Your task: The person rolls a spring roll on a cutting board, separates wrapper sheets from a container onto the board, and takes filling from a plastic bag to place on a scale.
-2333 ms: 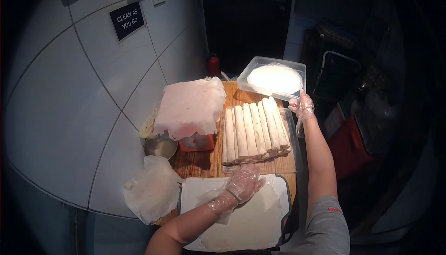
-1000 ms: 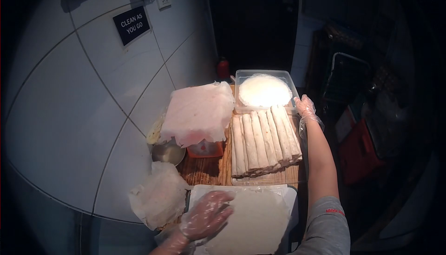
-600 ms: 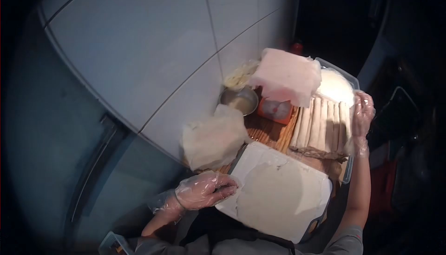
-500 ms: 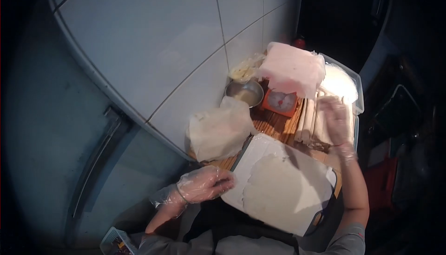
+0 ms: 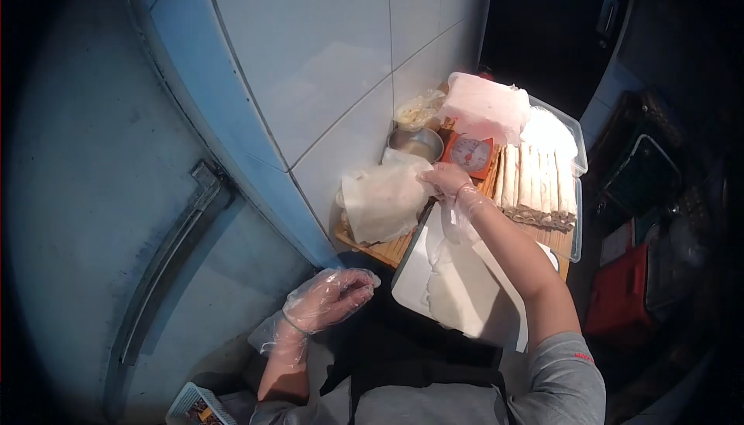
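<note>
My right hand [image 5: 447, 182], in a clear plastic glove, pinches the right edge of a pale thin sheet [image 5: 385, 196] draped over something at the left of the wooden table. Below my right forearm, a round pale wrapper [image 5: 465, 289] lies on a white board [image 5: 412, 270]. My left hand [image 5: 332, 301], also gloved, is in the air left of the board, its fingers curled together; whether it holds anything is too small to tell. Long pale rolls [image 5: 535, 181] are stacked at the right, near a clear container [image 5: 573, 127] of white wrappers.
A red dial scale [image 5: 470, 155] stands under a pinkish covered stack [image 5: 487, 107]. Beside it are a metal bowl [image 5: 417, 144] and a plastic bag [image 5: 419, 110]. The tiled wall [image 5: 310, 61] borders the table. A basket [image 5: 195, 407] is low at the left, a red box [image 5: 620, 292] at the right.
My right hand has moved from the clear container across the rolls to the draped sheet and taken its edge. My left hand has left the wrapper on the board. The view has swung left.
</note>
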Tool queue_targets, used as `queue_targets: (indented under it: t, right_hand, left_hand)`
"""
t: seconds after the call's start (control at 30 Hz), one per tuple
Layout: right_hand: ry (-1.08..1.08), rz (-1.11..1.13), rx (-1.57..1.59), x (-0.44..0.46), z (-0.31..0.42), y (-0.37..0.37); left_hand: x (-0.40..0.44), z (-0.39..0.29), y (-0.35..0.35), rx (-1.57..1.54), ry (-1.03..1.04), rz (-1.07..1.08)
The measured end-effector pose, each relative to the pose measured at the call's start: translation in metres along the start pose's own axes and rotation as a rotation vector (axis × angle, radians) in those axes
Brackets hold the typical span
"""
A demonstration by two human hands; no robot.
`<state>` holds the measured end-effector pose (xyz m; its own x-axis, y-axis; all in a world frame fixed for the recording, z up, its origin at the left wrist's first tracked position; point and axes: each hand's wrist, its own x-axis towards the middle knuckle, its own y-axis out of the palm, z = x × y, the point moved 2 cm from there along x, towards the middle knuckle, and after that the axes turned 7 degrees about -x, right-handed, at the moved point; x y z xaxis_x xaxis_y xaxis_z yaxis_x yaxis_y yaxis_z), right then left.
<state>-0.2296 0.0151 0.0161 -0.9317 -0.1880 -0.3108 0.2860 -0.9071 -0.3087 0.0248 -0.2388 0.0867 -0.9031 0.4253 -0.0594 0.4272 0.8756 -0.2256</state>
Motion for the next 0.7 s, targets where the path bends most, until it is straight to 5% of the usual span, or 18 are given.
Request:
queue_targets:
  t: [0.1,0.2,0.3,0.43,0.57,0.7]
  right_hand:
    - [-0.149,-0.182,-0.180,-0.055,0.053,0.002]
    - [-0.394,0.110,0.369,-0.069,0.064,0.005]
    - [-0.641,-0.141,0.468,-0.119,0.083,-0.021]
    - [-0.444,-0.141,0.478,-0.179,0.037,-0.084]
    - [-0.118,-0.264,0.040,-0.180,-0.092,-0.125]
    - [-0.223,-0.130,-0.347,-0.204,-0.096,-0.111]
  left_hand:
    - [0.007,0.006,-0.001,-0.128,-0.002,0.016]
    - [0.025,0.034,-0.003,-0.324,0.019,0.012]
    - [0.030,0.040,0.004,-0.378,0.052,-0.013]
    - [0.026,0.045,0.010,-0.395,-0.017,0.023]
    - [0.028,0.051,0.013,-0.373,-0.004,0.033]
    - [0.038,0.052,0.018,-0.279,0.037,0.158]
